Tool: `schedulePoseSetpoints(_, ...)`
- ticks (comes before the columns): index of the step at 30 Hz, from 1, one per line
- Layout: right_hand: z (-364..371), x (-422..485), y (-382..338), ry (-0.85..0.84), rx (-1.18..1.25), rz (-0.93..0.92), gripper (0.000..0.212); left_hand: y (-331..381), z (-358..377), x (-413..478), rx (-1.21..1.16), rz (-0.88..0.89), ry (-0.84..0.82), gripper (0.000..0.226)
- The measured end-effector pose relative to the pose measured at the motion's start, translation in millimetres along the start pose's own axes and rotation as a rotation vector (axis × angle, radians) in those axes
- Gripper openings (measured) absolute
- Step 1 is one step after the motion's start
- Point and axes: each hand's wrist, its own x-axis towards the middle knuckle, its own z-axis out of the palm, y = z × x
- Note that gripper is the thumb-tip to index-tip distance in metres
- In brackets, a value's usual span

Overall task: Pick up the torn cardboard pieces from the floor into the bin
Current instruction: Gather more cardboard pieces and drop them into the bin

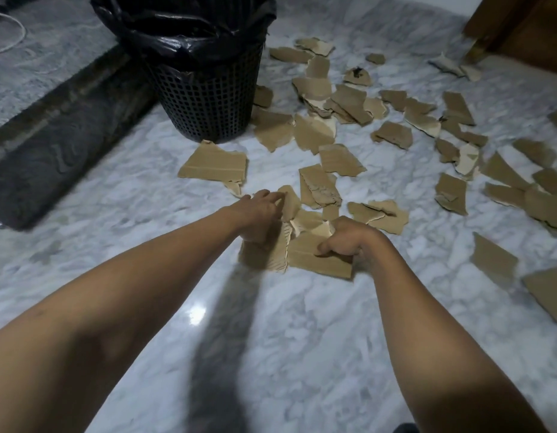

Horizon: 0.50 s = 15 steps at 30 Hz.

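Several torn brown cardboard pieces lie scattered over the white marble floor (271,323), most of them to the right of a black mesh bin (205,98) lined with a black plastic bag. My left hand (263,214) grips a bunch of cardboard pieces (272,254) just above the floor. Close beside it, my right hand (346,239) is closed on the edge of a large flat cardboard piece (314,260). A big piece (216,167) rests right in front of the bin.
A dark carpet strip (52,145) and a grey rug (37,42) with a white cord run along the left. Brown wooden furniture (520,26) stands at the back right. More cardboard lies at the far right edge (548,292).
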Motion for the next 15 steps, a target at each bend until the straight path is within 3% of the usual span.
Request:
schedulePoseSetpoints(2,-10.9,2.9,9.4,0.059,0.059,0.003,0.034,0.6,2.5,8.3,-0.050,-0.044,-0.020,0.075)
schedulePoseSetpoints(4,-21.8,5.1,13.8,0.111,0.126,0.005,0.034,-1.1,3.8,15.2,-0.094,-0.073,-0.040,0.061)
schedulePoseSetpoints(7,-32.9,17.1,14.9,0.175,0.208,-0.001,0.043,-2.4,-0.7,21.9,-0.169,-0.087,-0.103,0.042)
schedulePoseSetpoints(10,-36.3,39.7,3.9,0.229,0.175,0.012,0.064,1.6,-6.6,29.0,-0.200,-0.109,-0.099,0.062)
schedulePoseSetpoints(15,-39.9,85.3,-21.1,0.309,-0.038,0.035,0.091,4.6,-2.6,35.7,-0.253,-0.126,-0.065,0.069)
